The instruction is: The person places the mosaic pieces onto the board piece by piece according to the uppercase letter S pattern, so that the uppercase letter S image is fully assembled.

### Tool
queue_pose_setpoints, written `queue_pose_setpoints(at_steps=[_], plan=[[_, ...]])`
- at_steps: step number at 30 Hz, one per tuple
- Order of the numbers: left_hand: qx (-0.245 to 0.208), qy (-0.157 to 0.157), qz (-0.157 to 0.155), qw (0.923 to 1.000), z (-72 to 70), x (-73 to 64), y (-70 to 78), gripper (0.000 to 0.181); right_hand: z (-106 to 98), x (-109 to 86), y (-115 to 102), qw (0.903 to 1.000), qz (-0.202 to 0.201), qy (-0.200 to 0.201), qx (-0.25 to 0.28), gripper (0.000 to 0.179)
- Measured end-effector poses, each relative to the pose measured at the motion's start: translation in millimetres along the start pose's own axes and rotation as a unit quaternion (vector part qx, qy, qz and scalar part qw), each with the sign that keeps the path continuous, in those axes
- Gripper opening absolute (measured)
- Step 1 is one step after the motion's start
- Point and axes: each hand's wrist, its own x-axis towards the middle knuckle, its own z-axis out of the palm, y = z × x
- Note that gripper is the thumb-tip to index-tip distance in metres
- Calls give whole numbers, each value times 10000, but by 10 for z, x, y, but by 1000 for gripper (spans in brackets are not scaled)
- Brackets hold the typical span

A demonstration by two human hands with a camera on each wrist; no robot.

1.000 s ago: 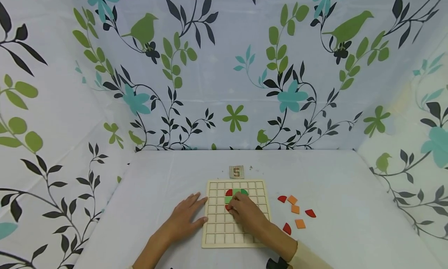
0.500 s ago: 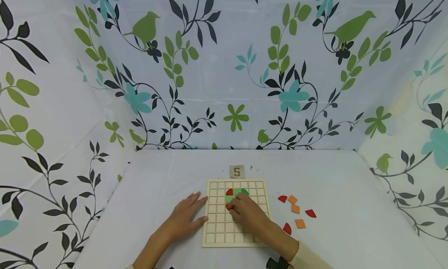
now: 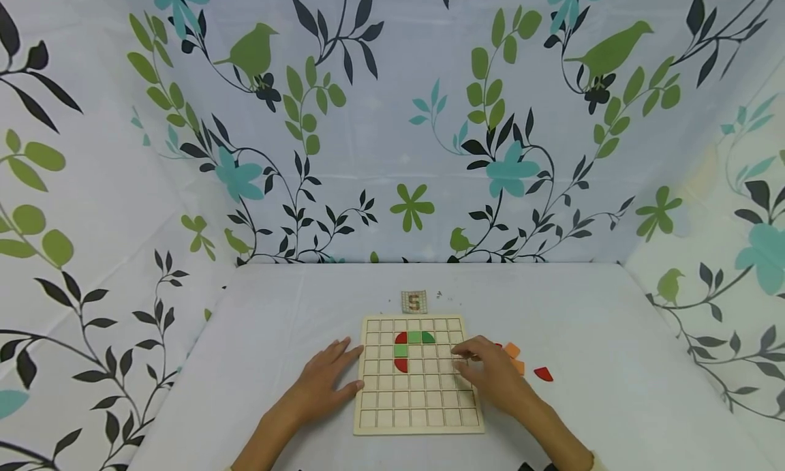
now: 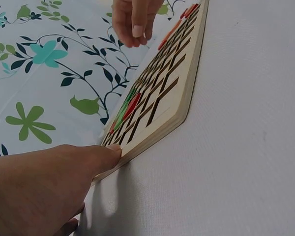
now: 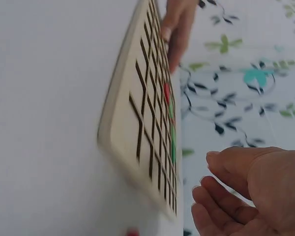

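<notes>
A pale wooden grid board [image 3: 419, 418] lies on the white table. Set in its upper cells are a red quarter-circle tile [image 3: 401, 338], a light green square tile [image 3: 414, 337], a dark green quarter-circle tile [image 3: 427, 337], another green square [image 3: 401, 350] and a second red quarter-circle [image 3: 401, 366]. My left hand [image 3: 325, 375] rests at the board's left edge, its thumb [image 4: 108, 156] touching the side in the left wrist view. Over the board's right edge hovers my right hand [image 3: 499, 379], fingers loosely bent with nothing between them, as the right wrist view shows.
Right of the board lie orange square tiles [image 3: 512, 350] and a red quarter-circle tile [image 3: 543, 374], some partly hidden by my right hand. Behind the board sits a small patterned card [image 3: 413, 302]. A printed cloth [image 3: 368, 130] hangs at the back.
My right hand has left the second red quarter-circle in its cell and moved right to the board's right edge, uncovering the middle cells. My left hand stays put.
</notes>
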Motion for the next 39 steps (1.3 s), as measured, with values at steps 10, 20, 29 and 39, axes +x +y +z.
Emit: queue_pose_setpoints(at_steps=[10,20,29,39], plan=[[15,-43,-38,10000,-23,-10,38,68,-694,-569,510,9941,1071,-31,144,43],[-95,20,8,10000,-39,-28,63,67,-616,-844,750,9928,1171,-27,-258,43],[-91,0,-37,10000,-29,-20,54,68,-526,-823,730,9926,1052,108,-602,33],[-24,34,-38,10000,-12,-13,46,67,-460,-837,740,9938,482,607,-801,35]])
